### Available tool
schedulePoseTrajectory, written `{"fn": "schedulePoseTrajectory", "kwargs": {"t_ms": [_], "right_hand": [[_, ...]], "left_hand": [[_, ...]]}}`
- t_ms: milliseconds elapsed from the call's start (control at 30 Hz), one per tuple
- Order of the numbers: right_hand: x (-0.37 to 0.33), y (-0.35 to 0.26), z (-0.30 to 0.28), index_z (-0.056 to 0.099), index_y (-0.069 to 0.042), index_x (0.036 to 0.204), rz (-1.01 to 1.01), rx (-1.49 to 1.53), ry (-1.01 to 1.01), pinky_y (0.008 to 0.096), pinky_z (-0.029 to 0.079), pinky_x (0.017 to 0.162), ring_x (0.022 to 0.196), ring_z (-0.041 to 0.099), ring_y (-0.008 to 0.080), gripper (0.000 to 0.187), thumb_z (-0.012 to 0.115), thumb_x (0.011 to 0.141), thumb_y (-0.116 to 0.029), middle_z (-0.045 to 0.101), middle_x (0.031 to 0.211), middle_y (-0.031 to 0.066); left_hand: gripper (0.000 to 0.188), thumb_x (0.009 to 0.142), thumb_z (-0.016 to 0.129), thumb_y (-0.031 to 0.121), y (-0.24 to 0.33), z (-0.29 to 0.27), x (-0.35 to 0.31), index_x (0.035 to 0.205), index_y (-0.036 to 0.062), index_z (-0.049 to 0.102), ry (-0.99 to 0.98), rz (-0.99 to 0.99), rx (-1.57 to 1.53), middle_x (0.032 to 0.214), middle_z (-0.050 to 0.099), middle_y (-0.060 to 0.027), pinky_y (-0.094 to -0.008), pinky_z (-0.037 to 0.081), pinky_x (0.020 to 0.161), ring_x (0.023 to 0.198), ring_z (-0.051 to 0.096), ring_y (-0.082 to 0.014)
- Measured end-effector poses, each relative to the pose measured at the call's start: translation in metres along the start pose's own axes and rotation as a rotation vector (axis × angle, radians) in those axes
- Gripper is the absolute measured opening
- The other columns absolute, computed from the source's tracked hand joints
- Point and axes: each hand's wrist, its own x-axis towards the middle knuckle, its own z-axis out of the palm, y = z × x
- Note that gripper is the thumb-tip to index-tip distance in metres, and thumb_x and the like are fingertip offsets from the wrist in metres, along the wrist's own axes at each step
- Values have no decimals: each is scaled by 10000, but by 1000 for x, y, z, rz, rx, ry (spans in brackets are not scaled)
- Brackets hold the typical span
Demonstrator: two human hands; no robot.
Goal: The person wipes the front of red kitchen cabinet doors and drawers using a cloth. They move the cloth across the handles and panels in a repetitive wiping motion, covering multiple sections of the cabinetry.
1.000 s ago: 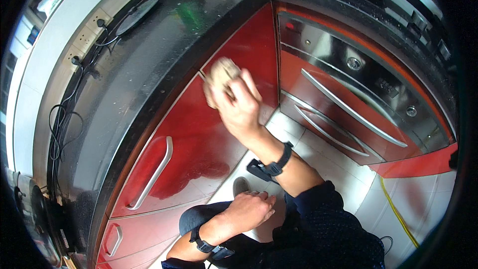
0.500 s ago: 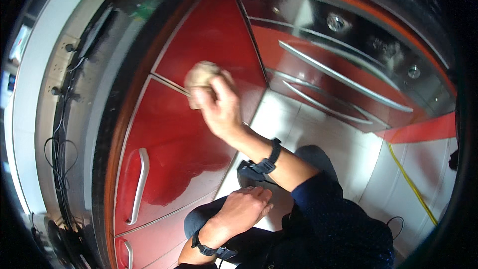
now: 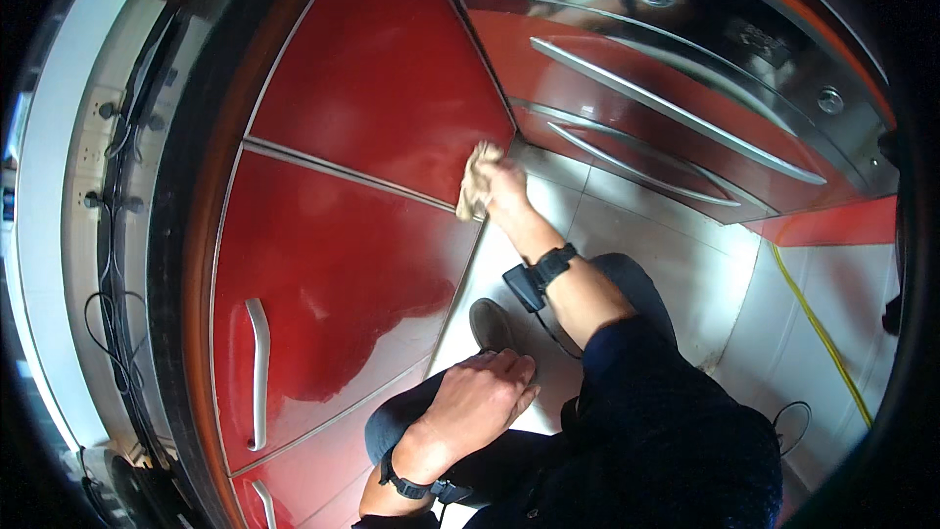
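My right hand is closed around a beige cloth, slightly smeared by motion. The cloth is at the right edge of the red cabinet, near the gap between its upper and lower doors; whether it presses on the surface I cannot tell. Darker, glossy red with a wavy lower border covers much of the lower door, above a paler, duller patch. My left hand rests loosely over my bent knee, its fingers draped and holding nothing. Both wrists wear black straps with small devices.
A built-in appliance with knobs and long silver handles stands at the far right. White floor tiles lie below it, and a yellow hose runs at the right. Cables and sockets line the left. A silver door handle sticks out.
My right hand has moved with the cloth to the right and slightly down, from mid-cabinet to its right edge. My left hand stays on the knee. The view has shifted a little.
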Motion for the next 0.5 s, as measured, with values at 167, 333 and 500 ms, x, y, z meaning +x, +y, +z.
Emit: {"fn": "schedulePoseTrajectory", "kwargs": {"t_ms": [167, 333, 500], "right_hand": [[-43, -60, 43, 630, -58, 1228, -85, 385, -315, 486, 609, 904, 1023, 720, 314, 229, 575, 1010, -99, 706, 1144, 115], [-45, -7, 42, 669, -16, 1124, -478, -540, -59, 317, 558, 947, 983, 664, 142, 317, 551, 876, 140, 677, 1078, 19], [-72, 25, 56, 566, 31, 1311, -577, -702, -17, 412, 488, 1083, 1254, 567, 298, 322, 619, 1005, -55, 537, 1348, 174]], "left_hand": [[300, 1015, 733, 250, -4, 7, -4, 1129, -25, 769, 61, -5, -43, 1054, 777, -167, -403, 646, 827, 932, 764, -335], [306, 1011, 732, 252, -4, 4, -3, 1137, -24, 764, 64, 17, -25, 1049, 762, -163, -400, 645, 815, 934, 753, -327], [320, 1008, 731, 250, -2, -1, -2, 1186, -15, 748, 25, -30, -3, 1037, 756, -158, -402, 631, 783, 927, 745, -333]]}}
